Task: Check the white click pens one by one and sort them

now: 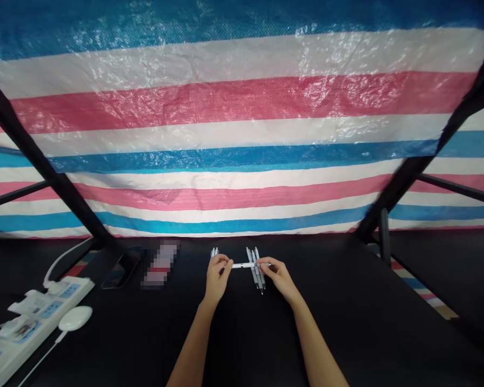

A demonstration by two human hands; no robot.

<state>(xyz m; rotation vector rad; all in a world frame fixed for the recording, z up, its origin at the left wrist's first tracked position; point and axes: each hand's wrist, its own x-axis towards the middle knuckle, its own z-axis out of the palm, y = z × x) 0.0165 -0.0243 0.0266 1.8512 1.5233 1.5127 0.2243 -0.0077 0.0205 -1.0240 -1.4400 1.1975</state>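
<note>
A slim white pen point(242, 265) lies crosswise between my two hands. My left hand point(218, 277) pinches its left end with thumb and fingers. At its other end, my right hand point(277, 275) is closed on it, and the tip pokes out past the fingers. Just beneath the held pen, several white and grey pens point(260, 279) lie side by side on the black table, pointing towards me. Behind my left hand the ends of more white pens point(214, 251) show; the hand hides the rest of them.
To the left lie a dark phone point(122, 267) and a blurred-out flat item point(161, 264). A white power strip point(36, 325) with plugs and a white mouse-shaped device point(75, 318) on a cable occupy the lower left. Black frame bars point(383, 209) and striped sheeting point(242, 156) bound the table point(250, 344).
</note>
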